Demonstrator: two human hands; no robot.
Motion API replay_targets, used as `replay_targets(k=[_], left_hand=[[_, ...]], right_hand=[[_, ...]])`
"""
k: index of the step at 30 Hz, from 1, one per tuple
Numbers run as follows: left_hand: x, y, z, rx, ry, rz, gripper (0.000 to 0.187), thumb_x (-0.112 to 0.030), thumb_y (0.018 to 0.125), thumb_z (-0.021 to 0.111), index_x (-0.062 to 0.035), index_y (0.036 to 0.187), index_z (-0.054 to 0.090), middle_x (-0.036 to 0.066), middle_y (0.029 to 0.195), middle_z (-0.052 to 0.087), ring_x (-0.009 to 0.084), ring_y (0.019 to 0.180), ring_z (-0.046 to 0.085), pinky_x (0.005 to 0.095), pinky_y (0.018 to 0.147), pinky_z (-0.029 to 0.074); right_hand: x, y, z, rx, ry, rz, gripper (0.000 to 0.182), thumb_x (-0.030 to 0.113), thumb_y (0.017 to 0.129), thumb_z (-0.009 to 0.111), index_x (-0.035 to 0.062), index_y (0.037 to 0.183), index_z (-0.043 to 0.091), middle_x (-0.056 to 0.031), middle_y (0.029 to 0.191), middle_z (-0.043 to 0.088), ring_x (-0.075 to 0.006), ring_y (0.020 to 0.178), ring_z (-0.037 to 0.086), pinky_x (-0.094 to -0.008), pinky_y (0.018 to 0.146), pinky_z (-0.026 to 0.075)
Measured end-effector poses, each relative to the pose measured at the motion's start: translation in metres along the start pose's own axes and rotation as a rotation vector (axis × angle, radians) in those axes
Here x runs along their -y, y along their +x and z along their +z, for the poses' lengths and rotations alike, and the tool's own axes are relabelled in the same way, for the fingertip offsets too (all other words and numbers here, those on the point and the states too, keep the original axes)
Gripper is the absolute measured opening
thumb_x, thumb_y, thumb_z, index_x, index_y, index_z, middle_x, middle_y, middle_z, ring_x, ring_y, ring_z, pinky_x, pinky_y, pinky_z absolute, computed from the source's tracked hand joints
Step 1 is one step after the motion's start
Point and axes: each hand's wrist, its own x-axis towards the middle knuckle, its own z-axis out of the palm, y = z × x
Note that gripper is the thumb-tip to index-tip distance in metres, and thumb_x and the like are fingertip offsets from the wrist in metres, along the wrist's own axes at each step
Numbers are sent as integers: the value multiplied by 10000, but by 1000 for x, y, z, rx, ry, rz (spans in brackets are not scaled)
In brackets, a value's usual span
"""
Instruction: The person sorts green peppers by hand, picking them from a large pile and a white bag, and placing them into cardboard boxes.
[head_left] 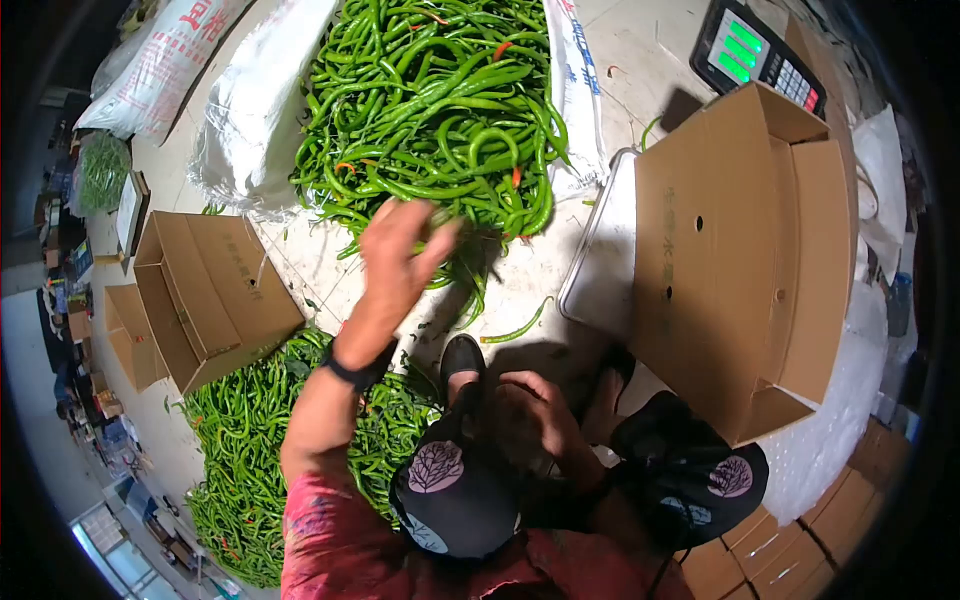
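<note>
My left hand (405, 250), with a dark band on its wrist, reaches over the near edge of a big heap of long green chili peppers (440, 110). Its fingers are bent and smeared by motion, with green between thumb and fingers; I cannot tell whether they grip any peppers. Lower down, my right hand (545, 410) hovers between my knees, loosely curved, fingers apart, with nothing visible in it. A single green chili pepper (518, 325) lies on the floor between the heap and my feet. The heap spills from an opened white woven sack (250, 130).
A second pile of green peppers (250, 470) lies at my left, beside an open cardboard box (215, 290). To the right, a larger cardboard box (735, 250) stands on a metal scale platform (597, 250). A lit scale display (740, 50) is behind it. Flattened cartons (780, 550) lie lower right.
</note>
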Motion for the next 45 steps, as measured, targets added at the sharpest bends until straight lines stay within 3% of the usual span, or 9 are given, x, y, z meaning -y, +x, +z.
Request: replay_targets(k=[3,7,11,15,19,27,32,39,45], left_hand=[[24,-66,-59,318,-52,-416,232,-162,798,727,-2,724,577,109,613,537,233,536,479,362,516,395],[80,-207,-124,1571,37,-298,186,-251,824,669,-71,869,673,175,774,662,347,712,651,423,628,519],[81,-145,-117,1334,260,-293,246,-244,856,686,-38,990,682,190,925,684,345,852,671,408,733,533],[80,0,-54,254,-173,-384,225,-157,894,624,10,1041,660,169,933,705,243,843,695,348,765,530],[116,101,21,-6,-109,-256,230,-163,864,629,-10,1031,670,152,914,713,261,825,699,353,767,529],[132,186,102,45,314,-456,342,-288,785,740,-80,1054,694,149,934,718,355,868,680,418,778,534],[118,176,95,-80,-167,-339,227,-210,805,710,-4,896,681,134,769,687,217,673,633,328,668,490],[68,112,13,-302,-367,-282,142,-83,882,687,5,983,639,6,861,627,85,787,573,226,720,467],[65,63,-88,-377,-541,-490,142,-104,968,580,-10,1070,551,90,946,628,182,854,645,297,770,516]], right_hand=[[7,-2,2,-16,77,98,331,193,959,594,-22,1211,580,-58,1071,645,-93,995,584,-248,881,463],[-5,-5,1,-1,-100,-96,307,178,970,583,-13,1210,584,-46,1057,651,-83,988,581,-244,877,461],[-9,-3,6,-9,205,158,364,207,914,625,-19,1197,588,-79,1130,622,-128,1024,591,-264,916,458],[-5,1,3,-7,-185,-215,275,159,968,587,0,1192,605,-35,1075,658,-101,1008,594,-258,897,470],[-33,17,-5,-91,46,97,259,102,967,577,-4,1202,601,-55,1066,669,-112,972,616,-248,869,484],[-40,31,-14,-71,181,88,278,140,983,580,5,1225,584,-61,1058,677,-108,961,627,-247,844,491],[-37,30,-14,-91,271,121,269,138,980,580,6,1214,591,-57,1047,680,-110,951,631,-246,831,493],[-23,23,-13,-64,249,105,276,150,969,593,5,1204,596,-52,1033,679,-104,928,628,-244,817,493],[-5,11,-10,-11,-78,-155,329,190,926,620,6,1197,593,-96,1130,637,-169,1023,616,-290,908,482]])
